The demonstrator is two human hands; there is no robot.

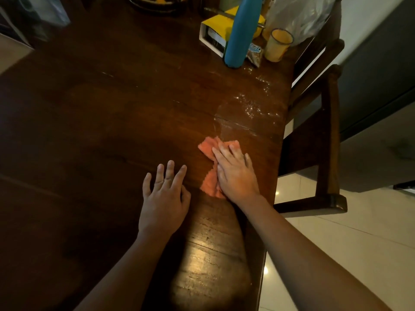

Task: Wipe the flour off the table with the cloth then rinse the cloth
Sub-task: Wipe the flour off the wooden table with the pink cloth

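Flatly: right hand (235,173) fingers open on cloth (210,151) (no legible writing); left hand (165,191) splayed.

The room is dim and warm-toned; most of the dark wooden table (89,131) sinks into shadow on the left. Light falls from the right, catching the right hand (235,173) and making the pale streaks (251,104) near the table's far right edge glisten. A soft glare patch sits on the wood between the forearms, and small bright reflections dot the pale floor tiles (336,243). The wide lens bends the table edges and chair (325,131) outward. Far corners look soft and murky.
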